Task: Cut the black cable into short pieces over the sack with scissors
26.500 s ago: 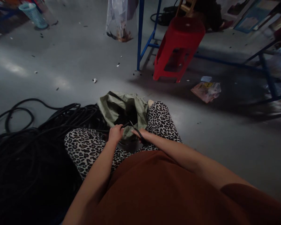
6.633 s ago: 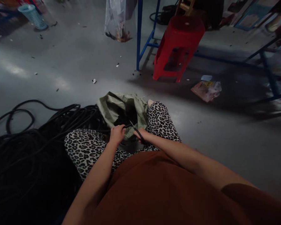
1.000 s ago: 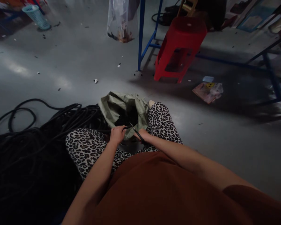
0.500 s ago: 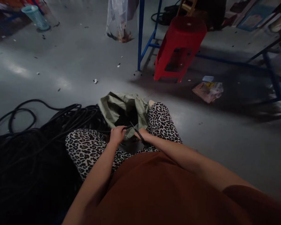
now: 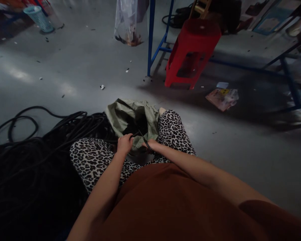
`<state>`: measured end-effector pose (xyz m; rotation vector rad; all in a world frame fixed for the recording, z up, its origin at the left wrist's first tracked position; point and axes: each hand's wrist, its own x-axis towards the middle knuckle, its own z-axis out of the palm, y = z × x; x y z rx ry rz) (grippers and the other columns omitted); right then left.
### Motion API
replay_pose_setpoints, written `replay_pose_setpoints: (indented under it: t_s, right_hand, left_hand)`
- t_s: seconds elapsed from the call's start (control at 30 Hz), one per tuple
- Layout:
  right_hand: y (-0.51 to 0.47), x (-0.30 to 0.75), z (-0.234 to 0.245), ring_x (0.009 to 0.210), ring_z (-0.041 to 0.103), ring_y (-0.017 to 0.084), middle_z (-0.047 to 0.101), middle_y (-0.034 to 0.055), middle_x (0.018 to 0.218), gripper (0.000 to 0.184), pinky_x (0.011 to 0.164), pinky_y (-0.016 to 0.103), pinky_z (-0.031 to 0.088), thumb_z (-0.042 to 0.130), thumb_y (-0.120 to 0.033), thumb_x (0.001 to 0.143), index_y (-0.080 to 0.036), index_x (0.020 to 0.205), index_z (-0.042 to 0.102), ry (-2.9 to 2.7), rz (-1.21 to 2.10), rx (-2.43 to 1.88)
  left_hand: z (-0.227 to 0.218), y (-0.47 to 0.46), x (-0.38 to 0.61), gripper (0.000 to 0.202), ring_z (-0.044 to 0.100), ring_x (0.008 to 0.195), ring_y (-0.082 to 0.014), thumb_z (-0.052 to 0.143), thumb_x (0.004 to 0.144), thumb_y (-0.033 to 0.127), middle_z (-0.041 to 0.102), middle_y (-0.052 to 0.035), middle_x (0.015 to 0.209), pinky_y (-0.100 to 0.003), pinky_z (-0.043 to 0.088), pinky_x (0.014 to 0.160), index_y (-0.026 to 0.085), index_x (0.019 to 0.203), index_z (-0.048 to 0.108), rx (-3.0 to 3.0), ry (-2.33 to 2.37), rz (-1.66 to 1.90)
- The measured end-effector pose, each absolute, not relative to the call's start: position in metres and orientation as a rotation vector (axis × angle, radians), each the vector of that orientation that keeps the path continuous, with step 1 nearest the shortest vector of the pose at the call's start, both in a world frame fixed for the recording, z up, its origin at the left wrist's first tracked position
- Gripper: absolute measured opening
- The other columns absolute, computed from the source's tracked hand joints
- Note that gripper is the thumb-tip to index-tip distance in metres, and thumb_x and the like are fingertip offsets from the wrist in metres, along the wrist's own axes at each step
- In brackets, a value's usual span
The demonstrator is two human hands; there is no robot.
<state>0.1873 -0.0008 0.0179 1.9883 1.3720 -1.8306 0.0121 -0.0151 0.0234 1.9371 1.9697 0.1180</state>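
I sit on the floor with my leopard-print legs around an open green woven sack point(image 5: 120, 115) that holds dark pieces. My left hand point(image 5: 124, 144) is closed on the end of a thin black cable point(image 5: 134, 135) held over the sack's mouth. My right hand point(image 5: 150, 145) is closed on the handles of black scissors point(image 5: 143, 139), whose blades point up and left toward the cable's end. The two hands are close together, just above the sack's near edge.
A big tangle of black cable point(image 5: 32, 150) lies on the floor at my left. Farther off stand a red plastic stool point(image 5: 193, 50), blue metal frame legs point(image 5: 150, 36), a hanging clear plastic bag point(image 5: 130, 23), a pale blue basket point(image 5: 38, 18) and papers point(image 5: 223, 97) on the grey floor.
The scissors' blades have closed a little toward the cable end and my right hand has shifted slightly. The left hand and the sack stay where they were.
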Motion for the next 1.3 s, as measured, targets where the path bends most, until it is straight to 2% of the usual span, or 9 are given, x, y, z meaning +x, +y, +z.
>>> replay_pose_setpoints:
  t_s: [0.17, 0.33, 0.73, 1.03, 1.3]
  right_hand:
    - [-0.002, 0.188, 0.016, 0.052, 0.058, 0.014, 0.061, 0.0050, 0.062, 0.036, 0.044, 0.018, 0.042, 0.060, -0.046, 0.080, -0.011, 0.073, 0.062, 1.429, -1.876, 1.900]
    - [-0.004, 0.190, 0.022, 0.053, 0.056, 0.013, 0.059, 0.0043, 0.061, 0.048, 0.047, 0.019, 0.042, 0.058, -0.059, 0.078, -0.012, 0.069, 0.060, 1.465, -1.938, 1.866]
    - [-0.005, 0.191, 0.018, 0.051, 0.056, 0.012, 0.059, 0.0044, 0.064, 0.049, 0.042, 0.018, 0.039, 0.059, -0.062, 0.075, -0.013, 0.072, 0.060, 1.463, -1.904, 1.843]
    - [-0.003, 0.190, 0.022, 0.053, 0.058, 0.014, 0.060, 0.0055, 0.065, 0.047, 0.040, 0.017, 0.038, 0.062, -0.058, 0.075, -0.011, 0.075, 0.062, 1.463, -1.896, 1.880]
    - [-0.003, 0.190, 0.028, 0.059, 0.060, 0.015, 0.062, 0.0086, 0.072, 0.046, 0.045, 0.019, 0.041, 0.060, -0.055, 0.078, -0.009, 0.083, 0.064, 1.469, -1.859, 1.907]
  left_hand:
    - [0.021, -0.015, 0.012, 0.034, 0.062, 0.101, -0.0222, 0.047, 0.086, 0.031, 0.067, -0.0095, 0.109, -0.033, 0.044, 0.090, 0.017, 0.114, 0.062, 1.932, 1.978, 0.159]
    - [0.021, -0.015, 0.011, 0.035, 0.062, 0.099, -0.0225, 0.047, 0.086, 0.032, 0.068, -0.0091, 0.108, -0.033, 0.045, 0.089, 0.017, 0.114, 0.062, 1.928, 1.991, 0.178]
    - [0.021, -0.015, 0.013, 0.033, 0.061, 0.102, -0.0209, 0.048, 0.086, 0.029, 0.067, -0.0085, 0.110, -0.032, 0.043, 0.093, 0.017, 0.114, 0.062, 1.944, 1.935, 0.183]
    - [0.021, -0.017, 0.013, 0.033, 0.061, 0.101, -0.0208, 0.048, 0.086, 0.029, 0.067, -0.0079, 0.109, -0.031, 0.044, 0.091, 0.018, 0.114, 0.061, 1.955, 1.912, 0.167]
    - [0.020, -0.017, 0.013, 0.032, 0.060, 0.101, -0.0204, 0.049, 0.086, 0.029, 0.068, -0.0077, 0.107, -0.031, 0.044, 0.091, 0.019, 0.112, 0.062, 1.978, 1.846, 0.186]
